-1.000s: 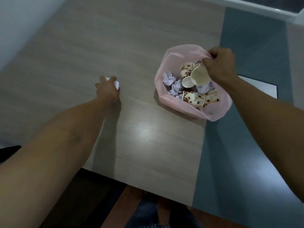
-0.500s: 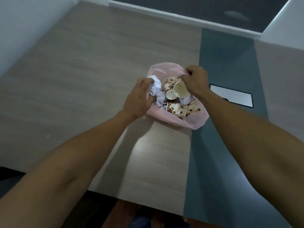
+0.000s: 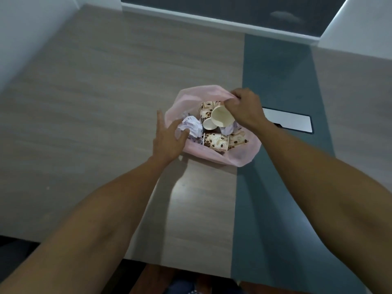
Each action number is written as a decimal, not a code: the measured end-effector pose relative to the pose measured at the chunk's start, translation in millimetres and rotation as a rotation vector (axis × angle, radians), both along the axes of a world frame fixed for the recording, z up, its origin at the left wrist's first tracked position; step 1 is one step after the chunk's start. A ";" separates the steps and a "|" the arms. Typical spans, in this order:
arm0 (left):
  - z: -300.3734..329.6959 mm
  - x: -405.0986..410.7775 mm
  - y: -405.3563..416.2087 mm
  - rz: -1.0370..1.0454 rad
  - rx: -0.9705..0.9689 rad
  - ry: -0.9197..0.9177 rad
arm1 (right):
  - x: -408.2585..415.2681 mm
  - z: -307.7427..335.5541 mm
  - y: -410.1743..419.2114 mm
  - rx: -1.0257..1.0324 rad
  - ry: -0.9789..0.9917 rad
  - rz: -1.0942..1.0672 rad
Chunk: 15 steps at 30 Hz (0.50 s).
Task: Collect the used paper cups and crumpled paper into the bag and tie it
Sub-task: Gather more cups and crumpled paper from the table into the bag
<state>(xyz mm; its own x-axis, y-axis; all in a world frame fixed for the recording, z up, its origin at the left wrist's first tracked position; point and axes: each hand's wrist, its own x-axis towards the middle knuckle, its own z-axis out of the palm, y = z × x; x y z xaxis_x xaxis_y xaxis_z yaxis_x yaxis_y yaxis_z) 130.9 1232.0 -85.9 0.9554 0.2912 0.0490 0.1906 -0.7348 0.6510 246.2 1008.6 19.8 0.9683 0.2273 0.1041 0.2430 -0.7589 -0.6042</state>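
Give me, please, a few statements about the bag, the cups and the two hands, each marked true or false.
1. The right hand pinches the rim of the pink bag. True.
2. The left hand grips a paper ball. False: its fingers are spread, and the paper ball lies in the bag beside them.
3. The bag is tied. False: its mouth is open and the contents show.
4. Patterned cups lie inside the bag. True.
5. One cup stands on the table outside the bag. False: no cup shows on the table.
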 end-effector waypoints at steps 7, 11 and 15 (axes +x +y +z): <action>35.4 -1.2 -8.2 0.142 -0.135 -0.068 | -17.6 -4.0 -27.6 -0.025 0.039 -0.250; 77.6 4.3 7.1 -0.075 -0.072 -0.106 | -22.4 21.1 -37.2 0.046 -0.015 -0.316; 122.7 4.0 28.7 -0.154 0.082 -0.107 | -18.5 60.9 -38.9 0.103 0.001 -0.367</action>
